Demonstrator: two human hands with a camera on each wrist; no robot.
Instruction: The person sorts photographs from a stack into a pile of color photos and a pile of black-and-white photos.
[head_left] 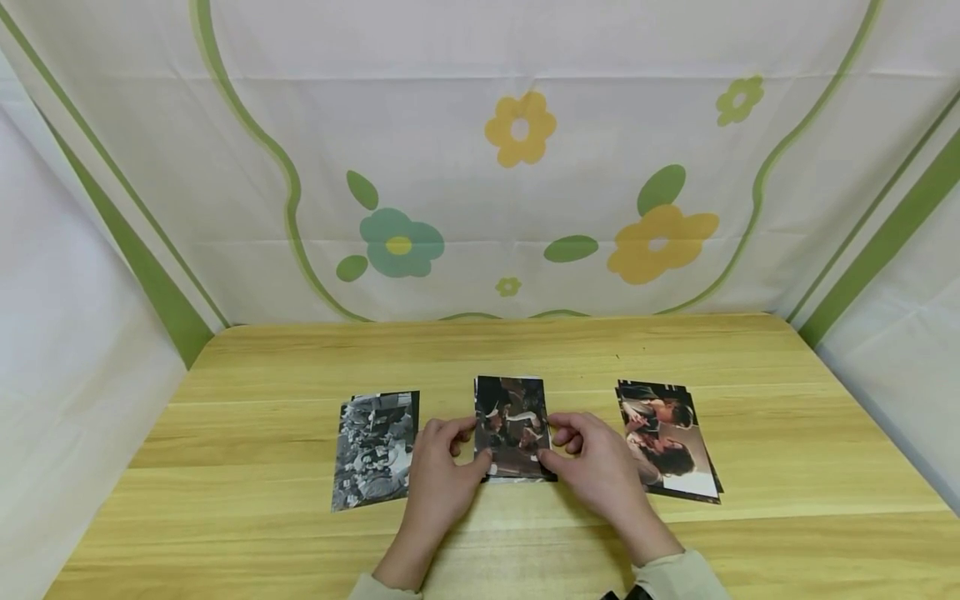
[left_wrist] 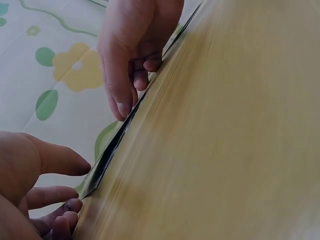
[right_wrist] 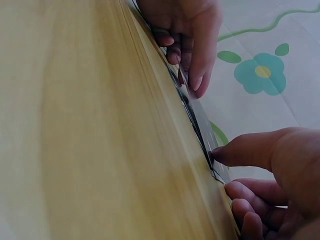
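A dark colour photo (head_left: 513, 429) lies on top of a small pile in the middle of the wooden table. My left hand (head_left: 444, 467) holds it by the left side, thumb at the lower corner and forefinger farther up the edge. Mirroring that, my right hand (head_left: 596, 462) holds the right side with thumb and forefinger. Seen low from the left wrist, the photo edges (left_wrist: 107, 157) form a thin dark line between both hands. In the right wrist view, the near edge of the photos (right_wrist: 197, 127) stands slightly apart in layers.
Left of my left hand lies a pile topped by a black-and-white photo (head_left: 375, 454). Beyond my right hand, another pile has a colour photo of two people (head_left: 667, 446) on top. A white cloth with flowers (head_left: 517, 192) rises behind the table (head_left: 262, 483).
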